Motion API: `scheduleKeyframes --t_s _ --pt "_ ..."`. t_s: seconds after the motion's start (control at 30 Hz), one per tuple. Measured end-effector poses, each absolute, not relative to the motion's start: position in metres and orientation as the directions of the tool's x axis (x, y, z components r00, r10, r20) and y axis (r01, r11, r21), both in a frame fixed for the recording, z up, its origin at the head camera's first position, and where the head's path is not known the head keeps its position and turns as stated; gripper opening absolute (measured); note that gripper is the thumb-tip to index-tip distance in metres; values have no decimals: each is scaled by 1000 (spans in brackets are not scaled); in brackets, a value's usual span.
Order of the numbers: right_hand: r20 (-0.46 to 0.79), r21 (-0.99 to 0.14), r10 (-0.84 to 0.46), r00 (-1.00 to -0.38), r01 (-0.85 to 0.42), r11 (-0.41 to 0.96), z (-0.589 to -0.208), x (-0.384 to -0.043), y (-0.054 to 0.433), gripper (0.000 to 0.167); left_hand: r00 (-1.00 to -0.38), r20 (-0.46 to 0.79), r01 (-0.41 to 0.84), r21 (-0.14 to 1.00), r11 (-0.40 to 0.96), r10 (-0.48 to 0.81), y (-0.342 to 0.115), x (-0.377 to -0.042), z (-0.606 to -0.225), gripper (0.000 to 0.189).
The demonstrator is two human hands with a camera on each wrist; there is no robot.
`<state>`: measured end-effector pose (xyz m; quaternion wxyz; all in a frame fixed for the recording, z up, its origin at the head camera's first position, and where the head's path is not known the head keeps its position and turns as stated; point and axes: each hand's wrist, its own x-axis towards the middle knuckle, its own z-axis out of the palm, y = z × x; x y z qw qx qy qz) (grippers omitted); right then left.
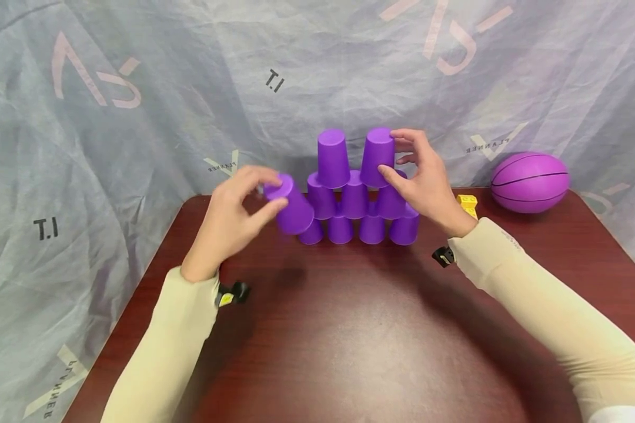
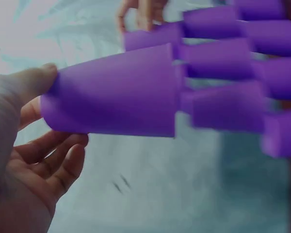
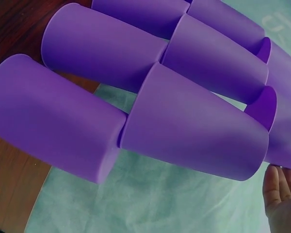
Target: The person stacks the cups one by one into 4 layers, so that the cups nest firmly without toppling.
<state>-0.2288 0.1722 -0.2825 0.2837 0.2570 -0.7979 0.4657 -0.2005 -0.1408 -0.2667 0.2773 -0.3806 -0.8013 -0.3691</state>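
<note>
Upside-down purple plastic cups stand in a stepped stack: several along the bottom, three in the row above, two on top. My left hand point(image 1: 227, 217) pinches a tilted purple cup point(image 1: 296, 210) near its closed end, off the stack's left side. Thumb and fingers lie on opposite sides of that cup point(image 2: 116, 94) in the left wrist view. At the stack's upper right, my right hand point(image 1: 425, 179) holds the right top cup point(image 1: 377, 157) between thumb and fingers. Beside it stands the left top cup point(image 1: 333, 158), untouched. Only the right fingertips point(image 3: 271, 187) show in the right wrist view.
A purple ball with black lines point(image 1: 529, 182) sits at the table's back right. Yellow toy bricks point(image 1: 468, 204) lie between it and the stack. A grey printed cloth point(image 1: 164, 106) hangs behind the dark red wooden table point(image 1: 338, 329).
</note>
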Motion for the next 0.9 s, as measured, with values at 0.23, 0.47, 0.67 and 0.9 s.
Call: scheduleKeyframes --t_s 0.23,0.47,0.67,0.9 --pt "681 -605 -154 -716 -669 432 -295 -246 174 54 -533 741 821 335 463 409 -81 -238 -193 27" --pt "679 -600 -164 -716 -669 438 -309 -265 172 54 -687 576 704 377 601 443 -46 -269 -167 30" --pt "688 -593 -170 -705 -682 428 -310 -268 167 53 -742 499 656 398 641 448 -40 -282 -166 30" --pt "692 -593 -170 -702 -687 421 -310 -269 165 53 -785 460 607 437 663 416 -44 -286 -167 29"
